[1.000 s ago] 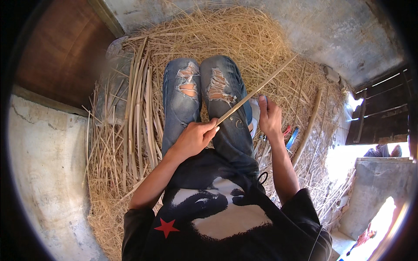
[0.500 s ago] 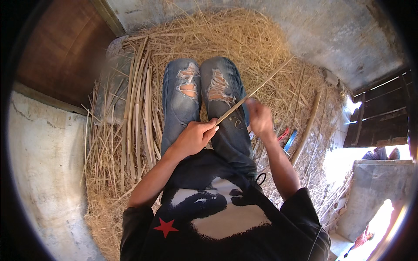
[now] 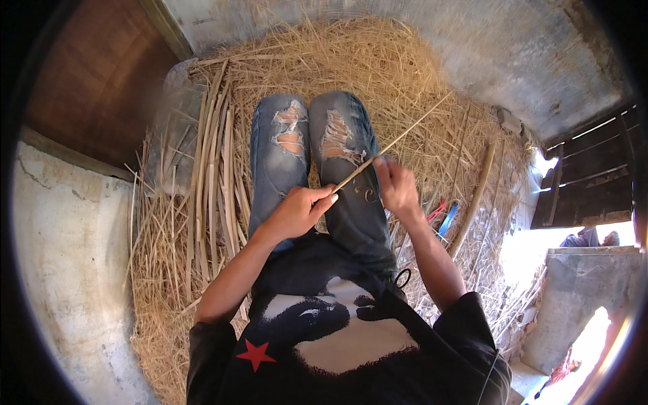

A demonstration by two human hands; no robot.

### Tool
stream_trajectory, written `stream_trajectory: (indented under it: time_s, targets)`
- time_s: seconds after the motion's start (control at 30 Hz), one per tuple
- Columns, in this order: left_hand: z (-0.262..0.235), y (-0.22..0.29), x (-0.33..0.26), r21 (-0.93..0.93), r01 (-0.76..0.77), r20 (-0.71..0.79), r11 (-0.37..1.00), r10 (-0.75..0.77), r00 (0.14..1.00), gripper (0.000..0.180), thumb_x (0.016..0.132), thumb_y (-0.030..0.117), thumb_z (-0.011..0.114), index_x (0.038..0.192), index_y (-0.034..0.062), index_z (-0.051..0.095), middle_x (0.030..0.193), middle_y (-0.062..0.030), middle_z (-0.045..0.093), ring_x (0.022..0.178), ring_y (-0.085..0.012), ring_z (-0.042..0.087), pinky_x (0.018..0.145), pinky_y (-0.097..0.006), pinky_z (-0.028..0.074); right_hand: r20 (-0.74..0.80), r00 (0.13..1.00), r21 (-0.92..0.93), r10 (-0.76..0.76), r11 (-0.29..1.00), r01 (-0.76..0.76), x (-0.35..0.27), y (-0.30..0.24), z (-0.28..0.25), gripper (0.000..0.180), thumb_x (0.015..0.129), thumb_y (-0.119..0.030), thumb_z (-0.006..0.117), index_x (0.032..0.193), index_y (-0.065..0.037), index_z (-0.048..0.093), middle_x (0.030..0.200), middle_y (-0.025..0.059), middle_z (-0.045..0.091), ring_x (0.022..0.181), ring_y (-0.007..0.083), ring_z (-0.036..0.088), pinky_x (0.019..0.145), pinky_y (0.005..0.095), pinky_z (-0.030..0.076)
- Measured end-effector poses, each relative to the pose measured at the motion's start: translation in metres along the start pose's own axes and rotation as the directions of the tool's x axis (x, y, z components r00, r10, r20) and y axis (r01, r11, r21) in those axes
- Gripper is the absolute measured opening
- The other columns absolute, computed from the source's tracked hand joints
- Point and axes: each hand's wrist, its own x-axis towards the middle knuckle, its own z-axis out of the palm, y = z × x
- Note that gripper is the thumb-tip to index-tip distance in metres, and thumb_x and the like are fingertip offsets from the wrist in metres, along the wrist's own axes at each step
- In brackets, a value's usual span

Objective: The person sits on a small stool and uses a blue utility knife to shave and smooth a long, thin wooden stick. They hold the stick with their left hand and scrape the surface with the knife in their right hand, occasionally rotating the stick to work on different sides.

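A thin pale strip of split bamboo or cane (image 3: 412, 128) slants over my thighs, its far end pointing up and right above the straw. My left hand (image 3: 302, 208) pinches the near end between thumb and fingers, over my lap. Close against the middle of the strip is my right hand (image 3: 398, 185), its fingers curled in; what they grip is hidden from this view. Small curled shavings (image 3: 368, 194) lie on the right leg of my torn jeans (image 3: 280, 175).
Loose straw (image 3: 351, 54) covers the ground. Long split strips (image 3: 210, 162) lie in a bundle at my left. To my right are a blue-handled tool (image 3: 448, 219), a red-handled one (image 3: 436, 210) and a thick stick (image 3: 474, 202). Concrete walls (image 3: 74, 250) stand around.
My right hand, blurred before, has shifted slightly down and left along the strip and now shows more sharply. The left hand keeps its hold, and the strip has hardly moved.
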Motion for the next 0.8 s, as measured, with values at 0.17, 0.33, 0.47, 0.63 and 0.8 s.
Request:
stream_trajectory:
  time_s: [0.17,0.33,0.47,0.63,0.8]
  targets:
    - [-0.004,0.003,0.007,-0.006,0.061,0.054,0.998,-0.061,0.997,0.033,0.104,0.023,0.061,0.123,-0.0036,0.068,0.062,-0.0049,0.044,0.061,-0.0063,0.041,0.054,-0.030,0.039,0.105,0.973,0.027,0.208,0.977,-0.212,-0.001,-0.020,0.009,0.025,0.103,-0.021,0.056,0.093,0.000,0.065,0.074,0.0235,0.061,0.065,0.0437,0.062,0.058,0.0525,0.047]
    - [-0.001,0.000,0.009,-0.063,0.059,0.046,0.996,-0.056,0.997,0.031,0.104,0.022,0.061,0.119,-0.0026,0.070,0.061,-0.0033,0.047,0.060,-0.0063,0.043,0.054,-0.030,0.039,0.124,0.992,0.070,0.018,0.997,-0.027,0.001,-0.010,0.002,0.037,0.102,-0.031,0.058,0.085,0.001,0.065,0.066,0.0219,0.059,0.064,0.0399,0.060,0.059,0.0472,0.046]
    - [-0.004,0.004,0.010,-0.052,0.071,0.038,0.996,-0.069,0.997,0.033,0.102,0.022,0.064,0.121,-0.0048,0.069,0.062,-0.0047,0.055,0.059,-0.0063,0.046,0.054,-0.030,0.041,0.332,0.922,0.364,0.197,0.875,-0.318,0.013,-0.002,-0.015,0.040,0.100,-0.035,0.059,0.086,0.002,0.066,0.063,0.0112,0.058,0.062,0.0251,0.057,0.058,0.0394,0.041]
    - [0.006,0.011,0.005,0.014,-0.084,-0.149,0.996,0.085,0.985,0.037,0.099,0.019,0.067,0.122,-0.0092,0.067,0.066,-0.0119,0.061,0.059,-0.0074,0.051,0.054,-0.030,0.043,0.228,0.903,0.555,0.365,0.713,-0.428,0.011,0.002,-0.025,0.040,0.096,-0.037,0.064,0.090,0.001,0.067,0.064,0.0017,0.053,0.063,0.0108,0.046,0.058,0.0322,0.038]
    - [0.003,0.030,0.006,0.099,-0.080,-0.161,0.992,0.095,0.982,0.038,0.099,0.018,0.067,0.125,-0.0099,0.065,0.069,-0.0183,0.060,0.058,-0.0146,0.057,0.056,-0.032,0.046,0.107,0.925,0.381,0.364,0.844,-0.376,0.012,-0.034,-0.029,0.033,0.085,-0.029,0.082,0.097,0.000,0.070,0.064,0.0027,0.056,0.058,0.0112,0.049,0.055,0.0311,0.041]
